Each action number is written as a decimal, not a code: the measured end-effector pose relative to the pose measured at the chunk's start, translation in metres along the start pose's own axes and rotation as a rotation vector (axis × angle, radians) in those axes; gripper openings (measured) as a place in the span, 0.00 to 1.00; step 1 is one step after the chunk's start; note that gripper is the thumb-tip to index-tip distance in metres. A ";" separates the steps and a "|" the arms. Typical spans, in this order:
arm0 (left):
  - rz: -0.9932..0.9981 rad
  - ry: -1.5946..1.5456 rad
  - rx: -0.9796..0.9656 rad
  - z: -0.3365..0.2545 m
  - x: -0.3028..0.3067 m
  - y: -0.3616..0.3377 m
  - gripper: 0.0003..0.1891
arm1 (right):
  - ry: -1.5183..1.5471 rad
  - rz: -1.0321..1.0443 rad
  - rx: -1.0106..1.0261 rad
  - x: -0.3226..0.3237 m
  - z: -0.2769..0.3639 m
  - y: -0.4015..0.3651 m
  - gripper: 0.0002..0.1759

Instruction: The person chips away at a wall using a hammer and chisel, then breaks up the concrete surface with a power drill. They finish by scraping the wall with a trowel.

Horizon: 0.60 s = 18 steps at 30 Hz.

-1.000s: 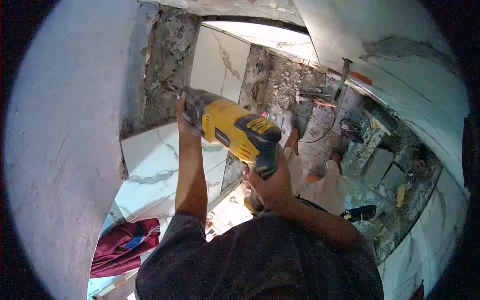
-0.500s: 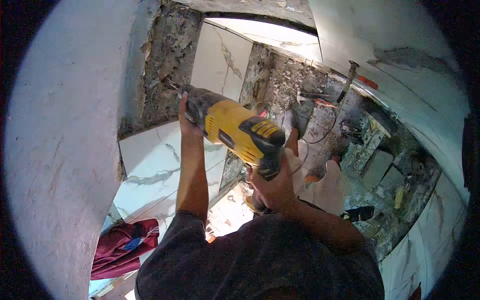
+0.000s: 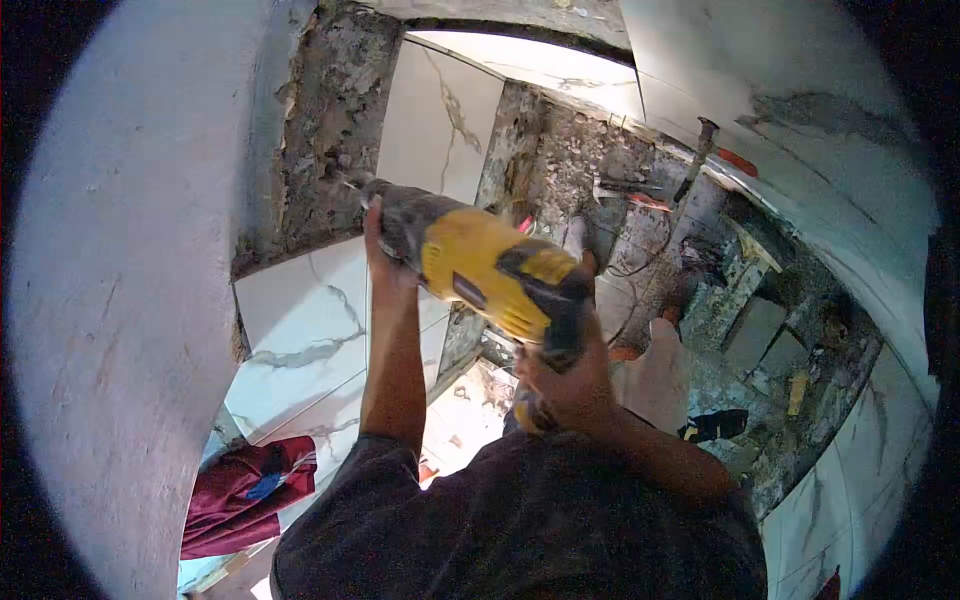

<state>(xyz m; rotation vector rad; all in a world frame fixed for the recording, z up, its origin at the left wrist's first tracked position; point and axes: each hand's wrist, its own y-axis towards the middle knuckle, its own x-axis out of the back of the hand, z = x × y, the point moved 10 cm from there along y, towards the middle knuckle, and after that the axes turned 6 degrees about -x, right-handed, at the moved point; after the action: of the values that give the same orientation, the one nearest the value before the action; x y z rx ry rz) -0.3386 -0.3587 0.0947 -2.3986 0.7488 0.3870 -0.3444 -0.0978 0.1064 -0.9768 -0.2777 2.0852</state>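
Observation:
A yellow and black demolition hammer (image 3: 485, 265) stretches across the middle, held in both hands and slightly blurred. My left hand (image 3: 385, 245) supports its dark front end from beneath, with the fingers partly hidden. At the rear handle, my right hand (image 3: 570, 385) is wrapped round the grip. The short bit (image 3: 348, 182) points at a rough, bare patch of wall (image 3: 335, 130) between tiles; whether its tip touches is not clear.
Marbled white tiles (image 3: 305, 300) border the bare patch. A claw hammer (image 3: 630, 197) and a second hammer (image 3: 695, 160) lie to the right. Rubble, broken tiles (image 3: 755, 330) and a cable (image 3: 650, 262) cover the floor by my feet. Maroon cloth (image 3: 245, 495) hangs lower left.
The rear of the demolition hammer and my right hand have shifted right and slightly down. My left hand has moved a little to the right, while the bit stays near the same wall patch.

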 end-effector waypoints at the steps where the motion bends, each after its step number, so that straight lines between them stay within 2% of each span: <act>1: -0.014 -0.049 0.048 -0.001 0.004 0.003 0.18 | 0.004 0.020 -0.031 -0.010 -0.005 0.006 0.23; 4: -0.027 0.005 -0.007 -0.003 0.024 0.014 0.19 | 0.015 -0.001 0.020 -0.010 0.008 0.002 0.22; 6: -0.064 0.014 -0.050 0.001 0.022 0.006 0.19 | -0.040 0.037 -0.145 -0.001 0.005 -0.016 0.22; 9: -0.111 -0.017 -0.059 0.010 -0.002 -0.022 0.20 | -0.066 0.000 -0.080 0.014 0.014 -0.036 0.21; 10: -0.075 -0.022 -0.034 0.015 -0.009 -0.026 0.21 | -0.205 0.030 -0.091 0.019 0.008 -0.036 0.21; 12: 0.012 0.000 -0.026 0.016 -0.014 -0.026 0.21 | -0.199 0.017 -0.130 0.025 -0.001 -0.036 0.20; 14: 0.009 -0.007 -0.036 0.011 -0.001 -0.019 0.21 | -0.185 0.000 -0.171 0.023 -0.006 -0.028 0.20; 16: 0.057 -0.032 -0.055 0.004 0.003 -0.006 0.19 | -0.211 0.007 0.024 0.007 0.004 -0.012 0.20; 18: 0.059 -0.031 -0.031 0.000 0.023 0.016 0.19 | -0.157 -0.012 0.012 0.002 0.013 0.000 0.21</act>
<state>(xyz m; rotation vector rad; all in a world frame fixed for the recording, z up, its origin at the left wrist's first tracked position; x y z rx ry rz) -0.3293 -0.3794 0.0777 -2.3983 0.8064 0.4626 -0.3550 -0.0949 0.1140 -0.8034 -0.3501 2.1534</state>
